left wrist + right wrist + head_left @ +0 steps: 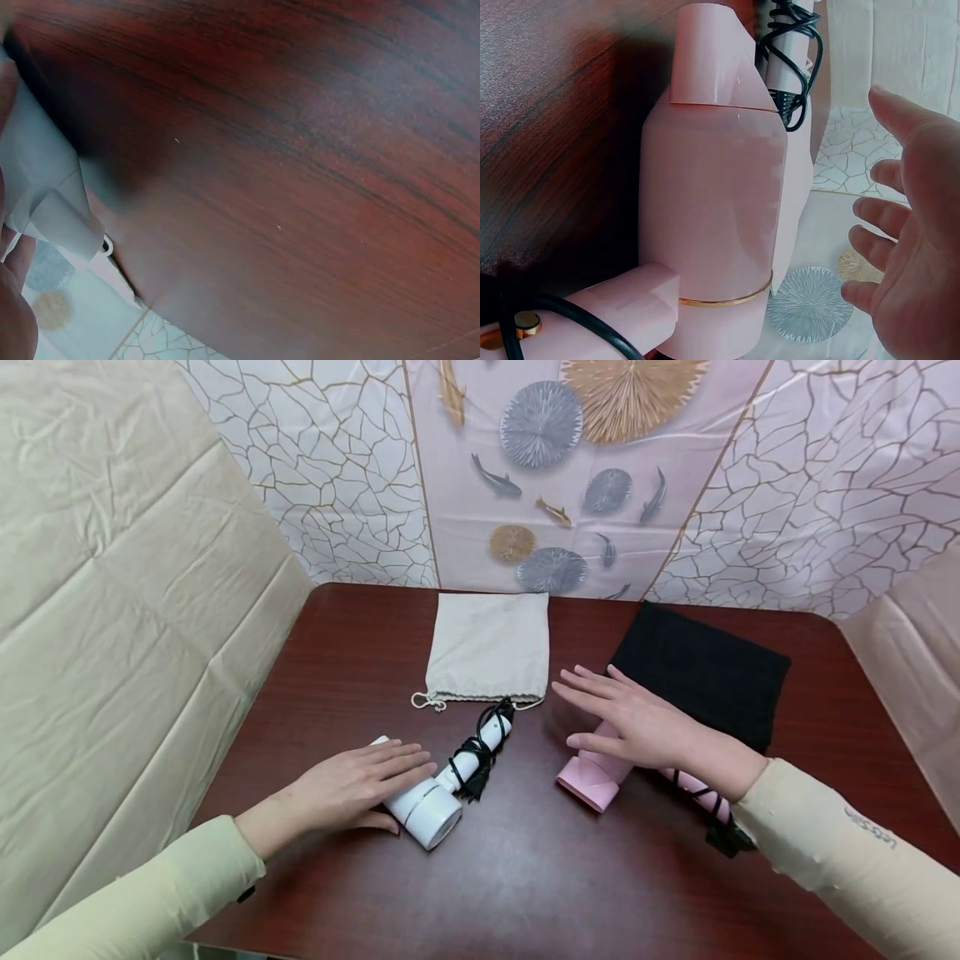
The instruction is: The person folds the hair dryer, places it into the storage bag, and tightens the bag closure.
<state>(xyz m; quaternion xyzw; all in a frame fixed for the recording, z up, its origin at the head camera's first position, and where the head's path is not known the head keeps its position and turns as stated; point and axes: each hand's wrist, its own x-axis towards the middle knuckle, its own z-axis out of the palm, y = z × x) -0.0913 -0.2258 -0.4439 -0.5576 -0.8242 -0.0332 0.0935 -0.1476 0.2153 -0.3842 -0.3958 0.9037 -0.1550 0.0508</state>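
A white hair dryer with a black cord wound round its handle lies on the table, left of the middle. My left hand is over its nozzle end, fingers fairly straight; the left wrist view shows part of the dryer beside the fingers. A pink hair dryer lies to the right, its handle under my right forearm. My right hand is spread above its body. In the right wrist view a gap shows between the hand and the pink dryer.
A white drawstring bag lies flat at the back middle of the table. A black cloth bag lies at the back right, partly behind my right hand. Patterned cloth hangs behind the table, with plain beige cloth at both sides.
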